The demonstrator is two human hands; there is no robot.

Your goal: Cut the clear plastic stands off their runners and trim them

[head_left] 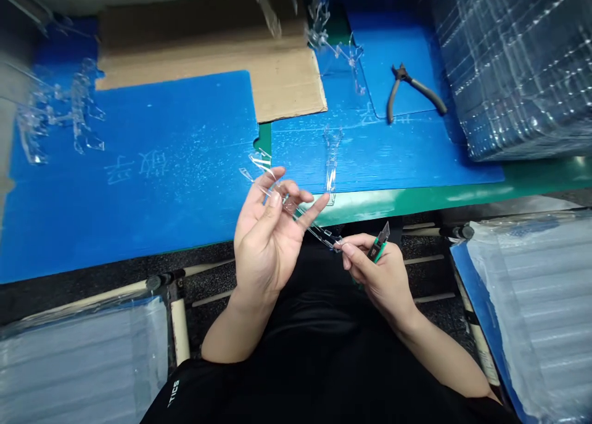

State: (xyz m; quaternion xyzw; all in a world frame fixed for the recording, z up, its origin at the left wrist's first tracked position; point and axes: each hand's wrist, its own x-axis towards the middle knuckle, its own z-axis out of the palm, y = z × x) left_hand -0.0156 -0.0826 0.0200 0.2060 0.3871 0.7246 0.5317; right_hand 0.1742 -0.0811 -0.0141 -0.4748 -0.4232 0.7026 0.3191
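Observation:
A long, clear plastic part (319, 231) stretches between my two hands, above the table's front edge. My left hand (268, 239) grips it between thumb and fingers, palm turned up, and its forked end juts out beyond the fingertips. With thumb and forefinger, my right hand (382, 276) pinches the near end. The same right hand also keeps a green and black utility knife (380, 245) tucked in its grip, blade pointing up. Another clear plastic part (331, 165) of similar shape lies on the blue sheet just beyond my hands.
Diagonal cutters (407, 91) lie at the right on a blue sheet (185, 115). Clear moulded pieces on runners (60, 112) sit at the left, more at the back. Cardboard (287, 84) lies behind. Wrapped stacks of trays (522, 72) stand right; film-covered stacks (541, 300) flank me.

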